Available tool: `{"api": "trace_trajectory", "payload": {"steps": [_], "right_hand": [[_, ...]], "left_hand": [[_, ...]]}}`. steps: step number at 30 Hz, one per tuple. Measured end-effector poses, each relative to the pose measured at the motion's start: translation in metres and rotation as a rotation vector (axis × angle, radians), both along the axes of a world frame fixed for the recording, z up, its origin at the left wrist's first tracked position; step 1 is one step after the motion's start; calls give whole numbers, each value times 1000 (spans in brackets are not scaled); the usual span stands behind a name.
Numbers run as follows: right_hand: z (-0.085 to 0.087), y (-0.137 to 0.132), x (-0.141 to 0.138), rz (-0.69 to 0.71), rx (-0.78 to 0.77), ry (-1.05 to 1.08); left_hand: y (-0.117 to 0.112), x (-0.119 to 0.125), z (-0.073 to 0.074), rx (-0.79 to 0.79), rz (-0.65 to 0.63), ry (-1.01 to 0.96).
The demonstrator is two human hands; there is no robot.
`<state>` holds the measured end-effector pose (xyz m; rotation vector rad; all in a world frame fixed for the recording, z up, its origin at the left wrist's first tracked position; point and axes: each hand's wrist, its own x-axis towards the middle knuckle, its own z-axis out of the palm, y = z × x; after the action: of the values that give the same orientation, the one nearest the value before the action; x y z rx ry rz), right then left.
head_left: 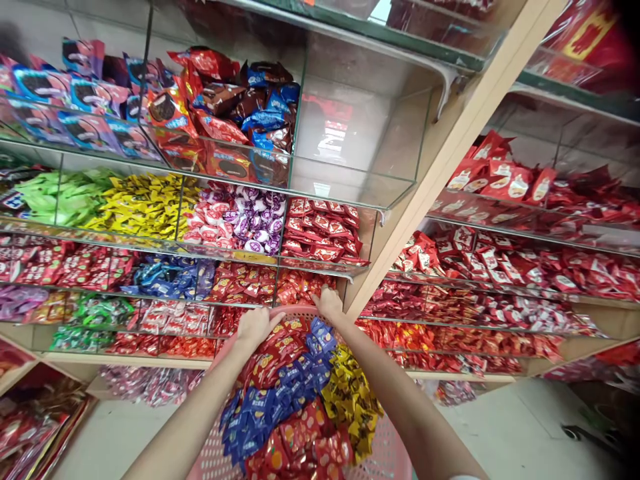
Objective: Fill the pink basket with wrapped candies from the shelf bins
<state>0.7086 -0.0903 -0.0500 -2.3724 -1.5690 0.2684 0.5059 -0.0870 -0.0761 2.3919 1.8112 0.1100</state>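
Observation:
A pink plastic basket (pixel 385 457) sits low in front of me, heaped with red, blue and yellow candy packets (pixel 300 400). My left hand (pixel 255 327) is curled over the basket's far rim. My right hand (pixel 327 303) is closed on the far rim too, its knuckles up against a shelf bin of red packets (pixel 295 287). Both forearms reach forward along the basket's sides.
Glass-fronted shelf bins hold sorted candy: yellow (pixel 143 203), green (pixel 60 193), purple-white (pixel 240 220), red (pixel 323 230), blue (pixel 167 277). One upper bin (pixel 350 140) is empty. A wooden upright (pixel 440 153) separates a second rack of red packets (pixel 500 273). Pale floor lies below.

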Motion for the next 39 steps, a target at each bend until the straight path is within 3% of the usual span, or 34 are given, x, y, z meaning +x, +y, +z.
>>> {"api": "trace_trajectory", "payload": {"steps": [5, 16, 19, 23, 26, 29, 31, 35, 39], "right_hand": [[-13, 10, 0, -49, 33, 93], [-24, 12, 7, -155, 180, 414], [-18, 11, 9, -165, 244, 524], [3, 2, 8, -115, 332, 651], [19, -23, 2, -6, 381, 726], [25, -69, -5, 323, 351, 861], [24, -106, -9, 470, 241, 874], [17, -170, -9, 666, -117, 652], [14, -207, -9, 885, -320, 355]], "left_hand": [[-1, 0, 1, -14, 8, -1], [-2, 1, 5, 33, -20, 13], [-1, 1, 4, 41, -25, 20], [0, 0, 0, 80, -35, 33], [1, 0, -3, 90, -38, 37], [1, 1, -4, 71, -28, 34], [1, 1, -3, 67, -27, 30], [0, 2, 0, 61, -24, 28], [-1, 2, 0, 46, -21, 26]]}}
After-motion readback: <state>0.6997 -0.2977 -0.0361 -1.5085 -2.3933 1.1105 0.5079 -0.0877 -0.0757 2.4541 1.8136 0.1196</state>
